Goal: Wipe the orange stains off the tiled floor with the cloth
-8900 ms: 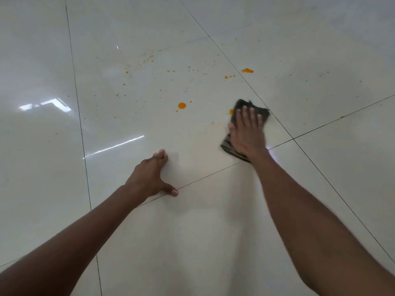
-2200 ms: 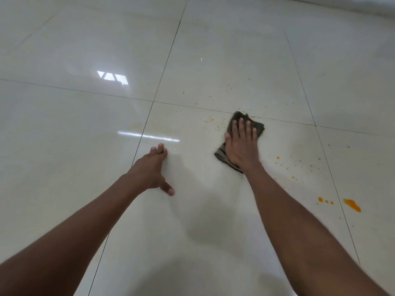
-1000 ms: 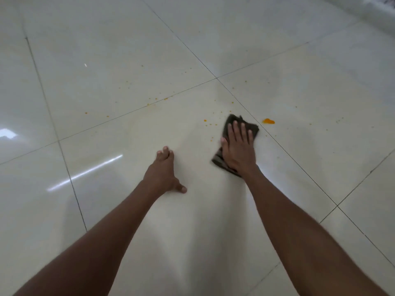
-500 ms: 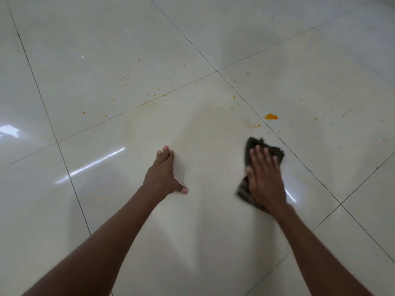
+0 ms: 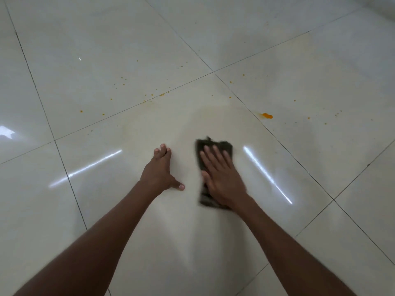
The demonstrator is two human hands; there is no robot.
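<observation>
Both bare forearms reach forward and down from the lower corners of the view, converging toward the middle. The left hand (image 5: 159,174) is planted palm down with its fingers straight and bunched together, pointing away from the body, and its thumb stuck out to the right. The right hand (image 5: 222,178), just beside it and slightly blurred, lies flat with fingers straight and a little spread, pressing down on a cloth (image 5: 213,144).
</observation>
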